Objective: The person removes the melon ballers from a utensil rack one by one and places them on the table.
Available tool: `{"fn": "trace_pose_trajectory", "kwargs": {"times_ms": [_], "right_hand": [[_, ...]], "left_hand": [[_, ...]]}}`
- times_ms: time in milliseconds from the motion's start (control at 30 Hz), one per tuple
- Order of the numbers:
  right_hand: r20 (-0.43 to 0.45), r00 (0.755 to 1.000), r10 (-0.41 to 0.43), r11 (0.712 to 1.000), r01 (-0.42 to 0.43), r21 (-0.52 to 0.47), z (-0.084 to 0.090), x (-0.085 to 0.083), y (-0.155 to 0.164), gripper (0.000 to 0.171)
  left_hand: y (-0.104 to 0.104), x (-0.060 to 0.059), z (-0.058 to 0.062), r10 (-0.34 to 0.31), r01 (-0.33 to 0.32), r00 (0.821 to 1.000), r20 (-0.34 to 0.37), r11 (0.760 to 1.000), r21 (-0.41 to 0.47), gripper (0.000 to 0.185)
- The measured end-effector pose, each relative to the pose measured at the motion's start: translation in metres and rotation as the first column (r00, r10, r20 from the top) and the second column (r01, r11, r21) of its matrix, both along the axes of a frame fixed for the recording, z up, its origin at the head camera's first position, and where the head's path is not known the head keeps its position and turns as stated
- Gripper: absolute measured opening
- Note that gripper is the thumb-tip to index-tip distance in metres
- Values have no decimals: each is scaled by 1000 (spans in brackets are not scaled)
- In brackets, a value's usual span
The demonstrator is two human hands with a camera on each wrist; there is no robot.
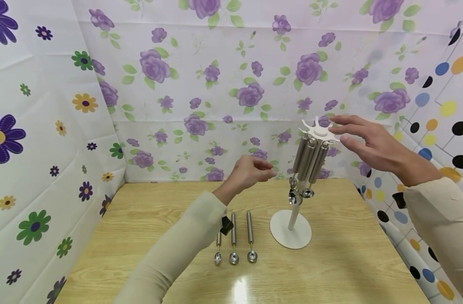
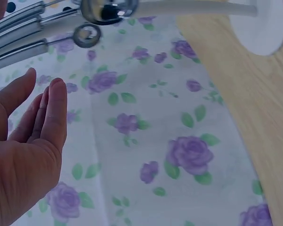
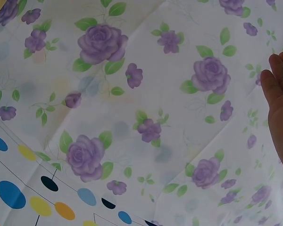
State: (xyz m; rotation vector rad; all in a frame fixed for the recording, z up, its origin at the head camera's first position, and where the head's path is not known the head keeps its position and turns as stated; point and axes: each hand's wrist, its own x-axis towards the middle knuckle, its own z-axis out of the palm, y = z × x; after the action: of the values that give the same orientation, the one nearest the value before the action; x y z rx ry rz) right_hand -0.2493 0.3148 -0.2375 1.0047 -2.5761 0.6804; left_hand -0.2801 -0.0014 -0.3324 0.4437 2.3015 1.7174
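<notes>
A white stand (image 1: 294,217) with a round base and a hooked top rises from the table. Several metal scoops (image 1: 307,162) with small round heads hang from its hooks. My right hand (image 1: 374,143) is at the top's right side, fingers fairly straight and fingertips right at the hooks. To the left of the hanging scoops is my left hand (image 1: 250,172), holding nothing; in the left wrist view its thumb stands apart from the fingers (image 2: 56,113). Three more scoops (image 1: 249,228) lie side by side on the table, the leftmost partly hidden by the left sleeve.
The light wooden table (image 1: 330,261) backs onto a wall covering (image 1: 201,101) printed with purple roses. Patterned sheets also hang at both sides, one with flowers on the left (image 1: 34,177), one with coloured dots on the right (image 1: 456,139).
</notes>
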Motion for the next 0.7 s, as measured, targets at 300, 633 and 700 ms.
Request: {"fn": "trace_pose_trajectory", "kwargs": {"times_ms": [300, 633, 700], "right_hand": [[16, 1000, -9, 1000, 9, 1, 1, 0, -1, 39], [36, 999, -15, 1000, 15, 5, 2, -2, 0, 39], [42, 999, -20, 1000, 20, 6, 3, -1, -1, 39]], "left_hand": [[25, -3, 16, -27, 32, 997, -79, 997, 70, 31], [46, -10, 15, -81, 99, 986, -145, 988, 119, 33], [51, -11, 14, -92, 112, 985, -145, 984, 139, 32]]}}
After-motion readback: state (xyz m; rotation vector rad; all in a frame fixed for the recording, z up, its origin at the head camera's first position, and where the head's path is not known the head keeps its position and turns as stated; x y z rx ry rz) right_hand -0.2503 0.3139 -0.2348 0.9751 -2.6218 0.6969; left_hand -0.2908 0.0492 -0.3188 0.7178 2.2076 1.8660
